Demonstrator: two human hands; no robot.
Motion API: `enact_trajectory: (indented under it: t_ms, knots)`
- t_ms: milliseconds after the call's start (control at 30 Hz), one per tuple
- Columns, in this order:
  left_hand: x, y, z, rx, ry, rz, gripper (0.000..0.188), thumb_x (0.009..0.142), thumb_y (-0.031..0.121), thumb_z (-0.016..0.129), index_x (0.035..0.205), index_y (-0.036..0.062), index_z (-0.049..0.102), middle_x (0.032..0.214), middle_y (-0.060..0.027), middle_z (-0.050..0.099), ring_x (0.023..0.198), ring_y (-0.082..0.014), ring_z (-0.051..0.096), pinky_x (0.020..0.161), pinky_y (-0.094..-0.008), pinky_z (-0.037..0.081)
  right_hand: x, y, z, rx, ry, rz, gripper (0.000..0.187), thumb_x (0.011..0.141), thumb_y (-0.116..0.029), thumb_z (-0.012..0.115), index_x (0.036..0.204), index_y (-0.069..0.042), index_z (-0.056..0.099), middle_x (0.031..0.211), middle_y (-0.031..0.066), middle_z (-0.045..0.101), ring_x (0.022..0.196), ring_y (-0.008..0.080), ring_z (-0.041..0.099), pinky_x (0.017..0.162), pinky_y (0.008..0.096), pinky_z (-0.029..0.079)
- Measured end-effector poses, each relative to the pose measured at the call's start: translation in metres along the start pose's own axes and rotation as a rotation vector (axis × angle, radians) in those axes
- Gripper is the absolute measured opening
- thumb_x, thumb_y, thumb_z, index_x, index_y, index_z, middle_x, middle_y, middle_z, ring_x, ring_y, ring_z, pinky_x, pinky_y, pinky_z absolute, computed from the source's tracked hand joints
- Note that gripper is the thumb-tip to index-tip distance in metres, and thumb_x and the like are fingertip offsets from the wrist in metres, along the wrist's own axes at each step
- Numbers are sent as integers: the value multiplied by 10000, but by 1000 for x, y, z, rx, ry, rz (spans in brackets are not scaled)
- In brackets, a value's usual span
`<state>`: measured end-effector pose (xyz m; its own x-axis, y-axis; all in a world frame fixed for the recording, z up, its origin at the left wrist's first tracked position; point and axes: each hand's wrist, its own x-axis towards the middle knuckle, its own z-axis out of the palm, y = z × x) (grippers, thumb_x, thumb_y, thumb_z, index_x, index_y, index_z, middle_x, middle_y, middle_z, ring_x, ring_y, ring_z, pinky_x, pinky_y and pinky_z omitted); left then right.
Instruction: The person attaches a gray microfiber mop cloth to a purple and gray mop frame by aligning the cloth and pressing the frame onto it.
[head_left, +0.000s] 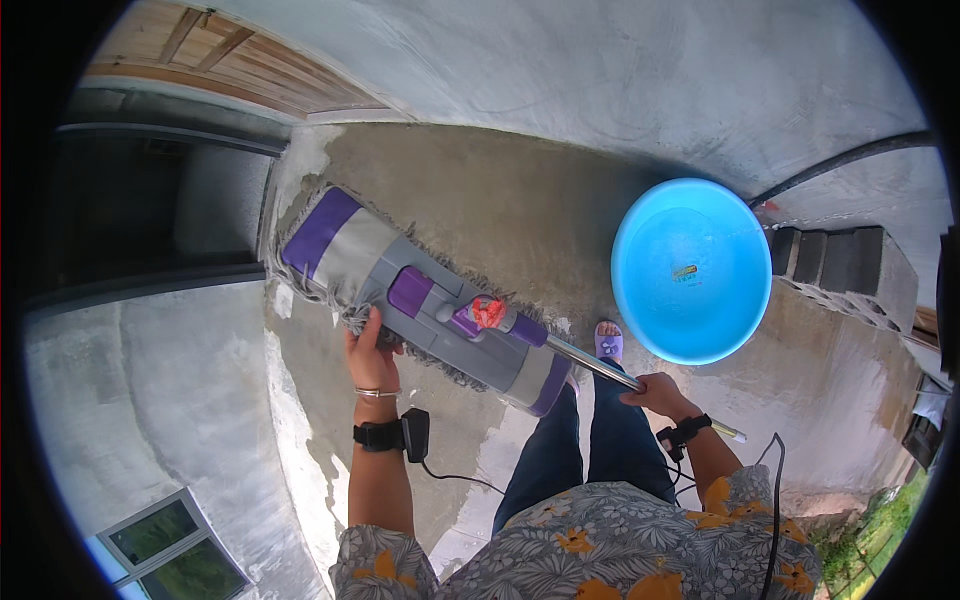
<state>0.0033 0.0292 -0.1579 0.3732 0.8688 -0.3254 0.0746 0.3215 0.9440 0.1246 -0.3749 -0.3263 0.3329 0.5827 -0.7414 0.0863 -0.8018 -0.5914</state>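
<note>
A flat mop lies slantwise across the view, its wide grey and purple head [410,310] turned top side up at the left and edged with shaggy grey fringe. My left hand [372,358] grips the fringe at the near edge of the head, thumb up; some fingers are hidden under it. My right hand [658,395] is wrapped around the silver metal pole [590,362], whose end sticks out past my wrist to the lower right. Something crumpled and red-orange [488,312] is wrapped at the joint between head and pole.
A round blue basin [690,280] with clear water stands on the wet concrete floor [440,190] at the right. Beside it, hollow grey blocks [850,265] and a black hose [840,165] are near the wall. At the left is a dark doorway [130,210]. Cables hang from my wrist straps.
</note>
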Motion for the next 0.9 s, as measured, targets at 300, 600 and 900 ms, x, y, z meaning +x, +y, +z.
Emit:
enact_trajectory:
  t_ms: [300,600,900]
  knots:
    - [7,-36,-81,66,58,-256,664,833,240,565,1400,146,234,1327,-152,341,1029,-363,488,767,-454,497,-52,-107,-30,-298,263,-76,387,710,-452,641,724,-70,579,643,123,592,627,314,578,550,411,421]
    - [-70,-128,-234,92,232,-626,360,794,258,596,1112,96,544,968,-93,555,763,-241,568,578,-380,510,-50,-106,-19,-622,406,5,341,708,-384,639,796,-58,592,729,153,620,708,333,605,605,433,467]
    - [-105,-160,-279,330,233,-615,270,777,243,593,991,78,595,822,-65,594,678,-191,572,511,-339,515,-53,-140,-51,-1033,535,-94,113,694,-154,559,676,-91,650,672,115,640,622,260,638,507,359,477]
